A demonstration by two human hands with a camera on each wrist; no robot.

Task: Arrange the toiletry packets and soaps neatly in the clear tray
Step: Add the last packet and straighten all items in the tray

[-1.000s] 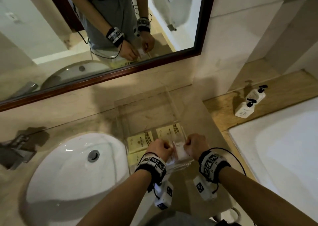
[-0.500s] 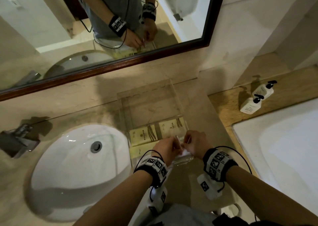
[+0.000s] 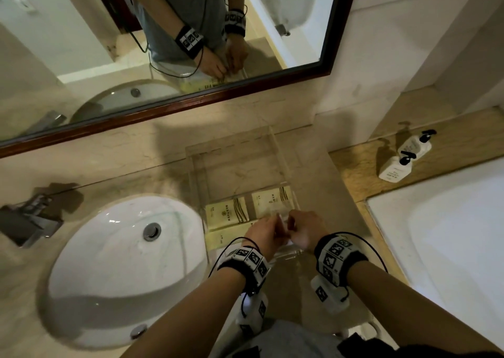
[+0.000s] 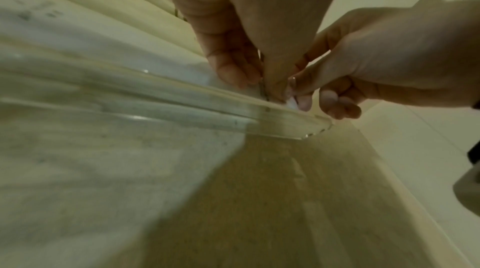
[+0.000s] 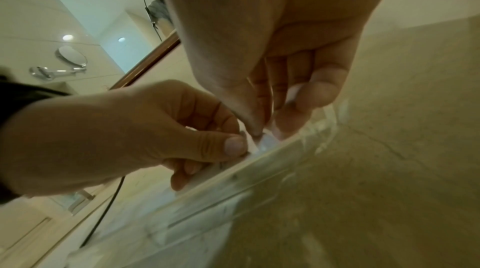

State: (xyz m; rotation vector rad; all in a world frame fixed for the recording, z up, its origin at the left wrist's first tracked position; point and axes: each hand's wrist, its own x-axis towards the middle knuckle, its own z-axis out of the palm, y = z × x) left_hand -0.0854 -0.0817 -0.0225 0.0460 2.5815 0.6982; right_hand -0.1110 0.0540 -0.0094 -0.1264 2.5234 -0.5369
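Observation:
A clear tray sits on the counter right of the sink. Three yellow packets lie flat in its near half: one at the left, one at the right, and one by the near wall. My left hand and right hand meet over the tray's near right corner. Both pinch a small white packet just inside the near rim. In the left wrist view only a white corner of the packet shows between the fingertips. The hands hide the rest of it.
A white sink basin lies to the left, with a tap beyond it. Two white pump bottles lie on the wooden ledge at the right, next to a white bathtub. A framed mirror hangs behind the tray.
The white packet, held up and plainly visible between my hands a second ago, has gone down into the tray's near right corner. Both hands have closed in together over it.

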